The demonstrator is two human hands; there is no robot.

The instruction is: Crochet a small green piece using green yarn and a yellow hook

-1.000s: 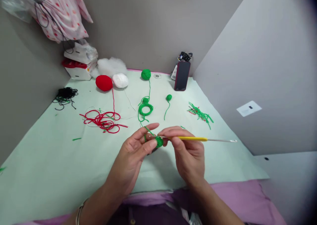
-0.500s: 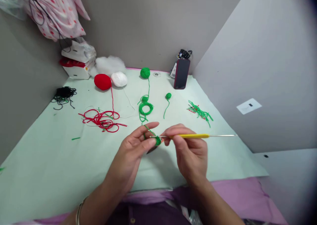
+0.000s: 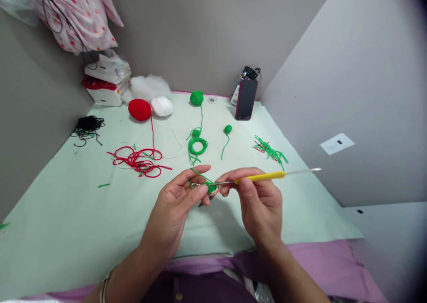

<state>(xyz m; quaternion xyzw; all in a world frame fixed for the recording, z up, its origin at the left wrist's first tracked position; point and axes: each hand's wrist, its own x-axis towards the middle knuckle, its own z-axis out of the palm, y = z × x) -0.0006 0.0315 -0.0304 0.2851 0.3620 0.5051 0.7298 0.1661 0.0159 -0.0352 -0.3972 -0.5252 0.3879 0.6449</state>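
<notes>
Between thumb and fingers, my left hand [image 3: 176, 198] pinches a small green crochet piece [image 3: 212, 188]. A green strand runs over its raised index finger from the coiled green yarn [image 3: 197, 146] on the table. My right hand [image 3: 258, 201] is closed on the yellow handle of a crochet hook [image 3: 263, 177]. The hook's metal tip meets the green piece, and its other metal end points right. Beneath the piece, partly hidden by my fingers, a dark pointed thing with an orange part lies on the table; it looks like small scissors [image 3: 215, 194].
Behind my hands lie tangled red yarn [image 3: 136, 161], a red ball [image 3: 139, 110], a white ball [image 3: 162, 106] and a green ball [image 3: 196, 98]. Black yarn [image 3: 88, 125] is at left, green scraps [image 3: 270, 151] at right. A phone [image 3: 246, 99] stands upright near the back wall.
My right hand has shifted slightly right, and the hook has tilted so its far end points higher. The tip has drawn back right from over my left thumb to the green piece.
</notes>
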